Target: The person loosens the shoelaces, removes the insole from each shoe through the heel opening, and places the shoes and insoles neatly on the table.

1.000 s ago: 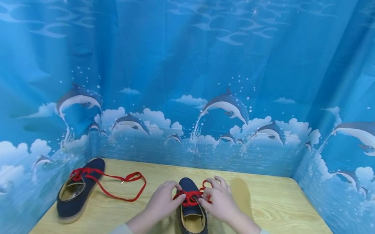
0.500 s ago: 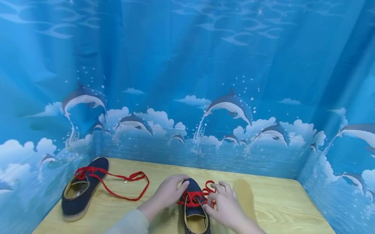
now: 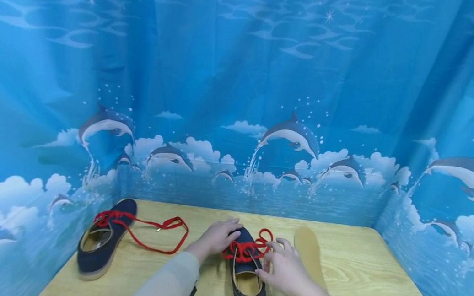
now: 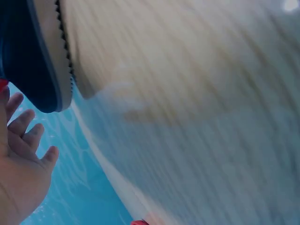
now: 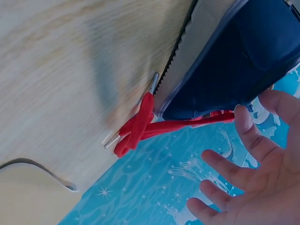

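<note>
A navy shoe (image 3: 247, 266) with red laces (image 3: 244, 249) stands toe-away between my hands. My left hand (image 3: 216, 238) rests at the left of its toe, with extended fingers; in the left wrist view, that hand (image 4: 26, 154) is loosely spread below the shoe's toe (image 4: 33, 70). At the shoe's right side is my right hand (image 3: 287, 267), thumb by the opening's edge. The right wrist view shows its fingers (image 5: 229, 171) spread apart, one fingertip at the lace line. Metal-tipped lace ends (image 5: 140, 119) hang down beside the sole onto the table.
On the left lies a second navy shoe (image 3: 92, 262), its long red lace (image 3: 183, 238) looped out over the wooden table (image 3: 368, 272). A tan insole (image 3: 310, 254) lies right of my right hand. Blue dolphin-print curtain (image 3: 225, 74) encloses the back and sides.
My left hand has let go of the lace and moved forward to the shoe's toe. My right hand has drawn slightly away from the laces to the right; the lace loop there lies free.
</note>
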Available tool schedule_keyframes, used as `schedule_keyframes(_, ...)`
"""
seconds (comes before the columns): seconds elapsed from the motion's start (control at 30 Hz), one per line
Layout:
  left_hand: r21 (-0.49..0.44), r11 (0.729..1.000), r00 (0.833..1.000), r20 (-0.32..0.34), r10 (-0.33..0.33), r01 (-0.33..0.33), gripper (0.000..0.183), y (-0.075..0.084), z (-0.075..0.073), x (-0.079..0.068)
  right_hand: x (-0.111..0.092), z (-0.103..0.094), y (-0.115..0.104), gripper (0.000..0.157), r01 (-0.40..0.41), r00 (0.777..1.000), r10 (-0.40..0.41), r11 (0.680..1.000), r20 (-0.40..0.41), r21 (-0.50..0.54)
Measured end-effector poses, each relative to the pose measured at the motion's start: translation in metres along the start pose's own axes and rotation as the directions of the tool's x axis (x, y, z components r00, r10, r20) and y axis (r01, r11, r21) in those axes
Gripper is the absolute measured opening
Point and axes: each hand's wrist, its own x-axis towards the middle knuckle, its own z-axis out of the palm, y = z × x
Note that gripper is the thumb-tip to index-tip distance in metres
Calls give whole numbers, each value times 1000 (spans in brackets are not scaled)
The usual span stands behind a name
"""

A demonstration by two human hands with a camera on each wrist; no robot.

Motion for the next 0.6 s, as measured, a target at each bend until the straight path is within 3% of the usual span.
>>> schedule_keyframes(0.13, 47, 999, 998, 61, -13, 10, 46, -3, 4, 2, -2, 2, 2, 44, 14, 1000, -13, 1000, 23, -24)
schedule_keyframes(0.23, 45, 999, 997, 71, -27, 24, 46, -4, 7, 3, -3, 3, 2, 44, 23, 999, -22, 999, 23, -37)
schedule_keyframes(0.6, 91, 992, 996, -25, -91, 93, 45, 4, 7, -11, -1, 6, 9, 41, 39, 999, -39, 999, -19, -9)
